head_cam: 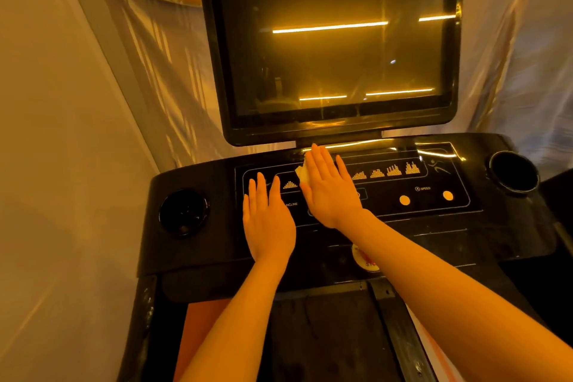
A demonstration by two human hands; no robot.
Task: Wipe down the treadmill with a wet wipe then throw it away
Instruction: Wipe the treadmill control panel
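— Where's your wipe?
— The pale folded wet wipe (301,174) lies under your right hand (330,187), fingers spread flat, pressing it onto the glossy black treadmill console (434,220).
— And your left hand (268,223)?
— Flat beside it, fingers straight, holding nothing.

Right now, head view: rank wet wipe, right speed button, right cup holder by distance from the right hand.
1. wet wipe: under the right hand, edge showing at its left.
2. right speed button: control panel, to the right.
3. right cup holder: console's far right end.
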